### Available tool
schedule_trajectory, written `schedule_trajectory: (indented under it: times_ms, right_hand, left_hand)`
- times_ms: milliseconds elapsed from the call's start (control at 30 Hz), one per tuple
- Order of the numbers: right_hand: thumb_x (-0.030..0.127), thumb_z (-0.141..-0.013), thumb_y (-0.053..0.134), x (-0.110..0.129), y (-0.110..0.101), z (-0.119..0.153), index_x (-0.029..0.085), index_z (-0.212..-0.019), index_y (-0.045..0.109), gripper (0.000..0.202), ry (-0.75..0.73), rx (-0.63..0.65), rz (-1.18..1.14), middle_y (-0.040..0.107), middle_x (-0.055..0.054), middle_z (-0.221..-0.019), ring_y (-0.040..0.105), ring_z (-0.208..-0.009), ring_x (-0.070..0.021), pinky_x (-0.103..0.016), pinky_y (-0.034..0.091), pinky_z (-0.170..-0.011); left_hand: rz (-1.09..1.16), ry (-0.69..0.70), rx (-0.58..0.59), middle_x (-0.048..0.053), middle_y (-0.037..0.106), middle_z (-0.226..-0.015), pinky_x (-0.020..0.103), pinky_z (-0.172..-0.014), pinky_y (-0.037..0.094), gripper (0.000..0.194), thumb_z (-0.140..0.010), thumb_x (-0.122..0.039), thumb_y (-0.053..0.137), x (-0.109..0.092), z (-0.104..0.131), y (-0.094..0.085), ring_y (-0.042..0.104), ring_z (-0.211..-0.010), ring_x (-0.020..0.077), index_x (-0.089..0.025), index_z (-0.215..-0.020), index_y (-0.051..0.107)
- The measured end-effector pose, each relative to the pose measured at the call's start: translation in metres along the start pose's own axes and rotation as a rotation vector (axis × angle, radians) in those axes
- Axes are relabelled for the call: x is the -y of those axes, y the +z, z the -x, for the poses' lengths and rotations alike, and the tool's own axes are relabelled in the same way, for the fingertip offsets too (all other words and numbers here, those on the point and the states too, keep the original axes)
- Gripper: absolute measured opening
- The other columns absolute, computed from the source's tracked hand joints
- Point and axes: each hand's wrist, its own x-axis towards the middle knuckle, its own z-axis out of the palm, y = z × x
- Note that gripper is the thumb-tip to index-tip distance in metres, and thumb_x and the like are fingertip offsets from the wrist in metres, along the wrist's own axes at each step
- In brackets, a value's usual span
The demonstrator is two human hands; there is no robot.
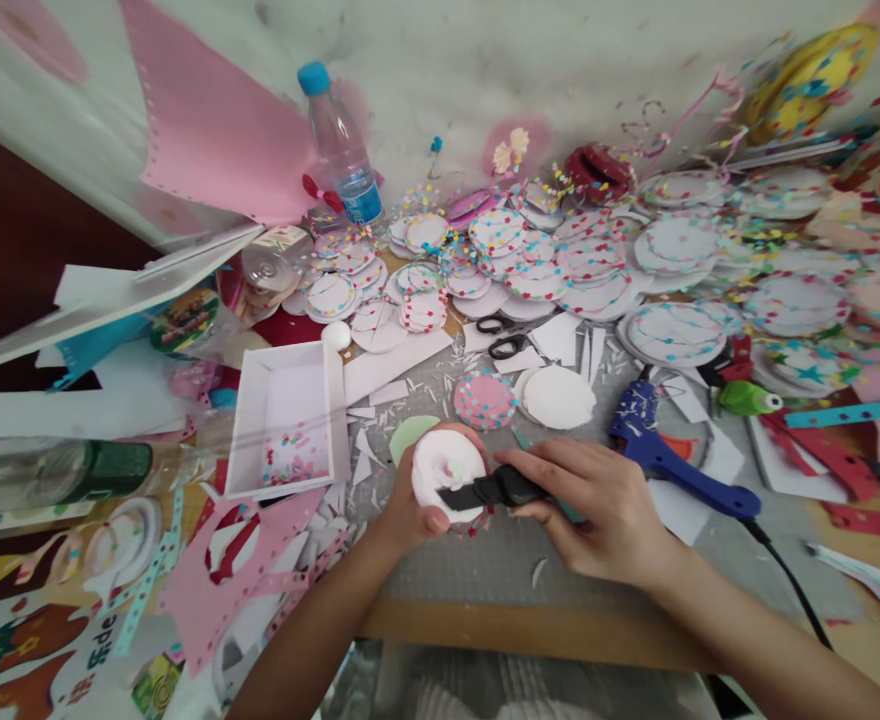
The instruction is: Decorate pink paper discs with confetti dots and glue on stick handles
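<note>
My left hand (404, 505) is wrapped round a small round white craft piece (440, 462). Its top looks creamy and swirled, with a pale speck in the middle. My right hand (605, 505) grips a black flat-tipped tool (511, 487), whose exact kind I cannot make out. The tool's dark tip lies over the lower right of the white top; whether it touches is unclear. Just beyond the hands lie a pink disc with blue dots (485, 399) and a plain white disc stack (558, 397). A pale green disc (412, 438) is partly hidden behind my left hand.
A white box (339, 415) with scattered confetti stands at the left. To the right lies a blue glue gun (684, 475) with a cable. Black-handled scissors (506, 346), a water bottle (342, 150) and many decorated white discs (676, 240) crowd the back of the cutting mat (470, 585).
</note>
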Motion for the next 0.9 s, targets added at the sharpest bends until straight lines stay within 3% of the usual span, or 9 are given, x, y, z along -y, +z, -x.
schedule_trajectory:
  times_ms: [100, 200, 533, 700, 900]
  right_hand:
    - [0.032, -0.092, 0.05, 0.0, 0.0, 0.0, 0.013, -0.118, 0.056, 0.033, 0.012, -0.005, -0.007, 0.065, -0.009, -0.083, 0.061, -0.07, -0.0191, -0.031, 0.045, -0.062]
    - [0.032, -0.092, 0.05, 0.0, -0.001, 0.0, 0.014, -0.12, 0.056, 0.034, 0.022, -0.011, -0.006, 0.065, -0.008, -0.082, 0.06, -0.068, -0.0186, -0.03, 0.044, -0.06]
    - [0.031, -0.091, 0.051, 0.001, 0.001, 0.001, 0.014, -0.118, 0.058, 0.033, 0.057, -0.029, 0.013, 0.065, -0.008, -0.081, 0.06, -0.067, -0.0187, -0.03, 0.045, -0.06]
    - [0.029, -0.09, 0.052, 0.003, 0.004, 0.002, 0.014, -0.117, 0.058, 0.032, 0.077, -0.051, 0.027, 0.065, -0.008, -0.08, 0.06, -0.066, -0.0183, -0.029, 0.045, -0.059]
    - [0.03, -0.092, 0.047, 0.007, 0.005, 0.0, 0.013, -0.115, 0.058, 0.032, 0.064, -0.045, 0.087, 0.065, -0.007, -0.078, 0.06, -0.064, -0.0182, -0.029, 0.045, -0.057]
  left_hand:
    - [0.122, 0.025, -0.056, 0.007, 0.061, -0.077, 0.031, -0.053, 0.048, 0.083, -0.043, -0.076, 0.073, -0.005, -0.004, 0.002, 0.057, -0.061, 0.0184, -0.016, -0.098, 0.059]
    - [0.097, 0.058, -0.089, 0.009, 0.064, -0.081, 0.032, -0.055, 0.049, 0.083, -0.038, -0.07, 0.079, -0.009, -0.008, 0.004, 0.059, -0.063, 0.0197, -0.016, -0.098, 0.059]
    - [-0.091, 0.161, -0.21, 0.01, 0.064, -0.089, 0.039, -0.074, 0.051, 0.084, -0.036, -0.068, 0.081, -0.014, -0.011, 0.004, 0.062, -0.081, 0.0261, -0.019, -0.1, 0.059]
    - [-0.094, 0.192, -0.258, 0.007, 0.064, -0.091, 0.036, -0.076, 0.051, 0.084, -0.037, -0.062, 0.083, -0.011, -0.01, 0.006, 0.062, -0.082, 0.0235, -0.019, -0.104, 0.057]
    - [-0.208, 0.2, -0.399, 0.008, 0.059, -0.098, 0.038, -0.079, 0.05, 0.086, -0.036, -0.064, 0.083, -0.011, -0.007, 0.007, 0.06, -0.087, 0.0245, -0.019, -0.104, 0.056]
